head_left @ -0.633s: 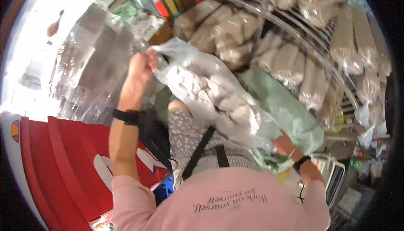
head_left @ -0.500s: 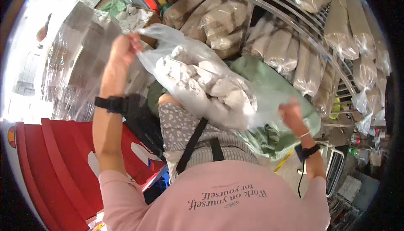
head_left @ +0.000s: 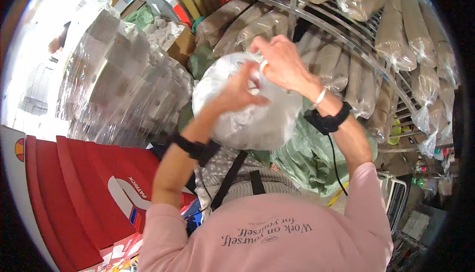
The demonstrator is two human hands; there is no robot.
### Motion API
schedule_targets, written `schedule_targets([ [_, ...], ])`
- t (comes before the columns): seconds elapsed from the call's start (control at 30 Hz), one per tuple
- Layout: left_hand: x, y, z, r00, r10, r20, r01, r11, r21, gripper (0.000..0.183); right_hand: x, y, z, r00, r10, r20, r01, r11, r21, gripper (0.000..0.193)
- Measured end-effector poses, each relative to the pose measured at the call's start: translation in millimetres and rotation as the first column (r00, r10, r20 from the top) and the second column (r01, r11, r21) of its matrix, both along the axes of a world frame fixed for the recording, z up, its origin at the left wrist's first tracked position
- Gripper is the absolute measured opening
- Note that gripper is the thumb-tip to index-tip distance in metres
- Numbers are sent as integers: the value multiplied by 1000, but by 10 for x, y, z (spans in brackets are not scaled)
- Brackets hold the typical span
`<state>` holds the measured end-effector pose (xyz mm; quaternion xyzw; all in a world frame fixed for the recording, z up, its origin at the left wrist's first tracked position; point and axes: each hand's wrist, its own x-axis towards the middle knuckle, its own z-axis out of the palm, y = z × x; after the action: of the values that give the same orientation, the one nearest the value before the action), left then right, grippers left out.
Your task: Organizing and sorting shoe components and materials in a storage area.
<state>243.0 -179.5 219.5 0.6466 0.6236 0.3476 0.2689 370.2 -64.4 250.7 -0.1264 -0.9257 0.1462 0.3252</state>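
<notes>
A clear plastic bag [head_left: 267, 126] packed with whitish contents sits rounded on my lap, its mouth gathered on top. Over its left side reaches my left hand [head_left: 238, 90], thumb and fingers apart in a curve around the gathered part. My right hand [head_left: 284, 64] is bent over the top of the bag with its fingers curled, and seems to pinch the gathered plastic; its fingertips are partly hidden. Some blur lies over both hands. Beneath the bag to the right spreads a green woven sack [head_left: 316, 160].
Brown rolls in clear wrapping [head_left: 396, 34] fill a curved metal rack [head_left: 341, 22] ahead and right. Film-wrapped stacked boxes [head_left: 123, 74] stand at left, above red boxes [head_left: 84, 193]. A cardboard box [head_left: 182, 44] holding whitish pieces is behind the bag.
The bag was stretched wide between my separated hands, with crumpled white contents showing. Now it is rounded and upright, and both hands have come together over its top.
</notes>
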Motion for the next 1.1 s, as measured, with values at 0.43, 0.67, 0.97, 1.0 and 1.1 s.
schedule_targets([
  [0.43,75,314,529,862,296,412,-350,935,61,22,111,-371,-675,968,11,-250,-148,831,-536,97],
  [0.67,-297,487,432,734,438,519,-438,890,-131,15,-87,-296,-875,992,6,-127,-89,748,-658,40],
  [0.97,-460,298,481,896,237,376,-222,972,-83,31,285,-341,-1205,840,152,-522,-538,366,-760,27],
  [1.0,-578,297,571,925,256,280,-244,967,-79,33,338,-280,-1321,806,-111,-581,-527,311,-791,30],
  [1.1,-487,200,479,874,47,-483,27,989,144,20,218,-255,-1245,786,-279,-552,-447,360,-819,28],
])
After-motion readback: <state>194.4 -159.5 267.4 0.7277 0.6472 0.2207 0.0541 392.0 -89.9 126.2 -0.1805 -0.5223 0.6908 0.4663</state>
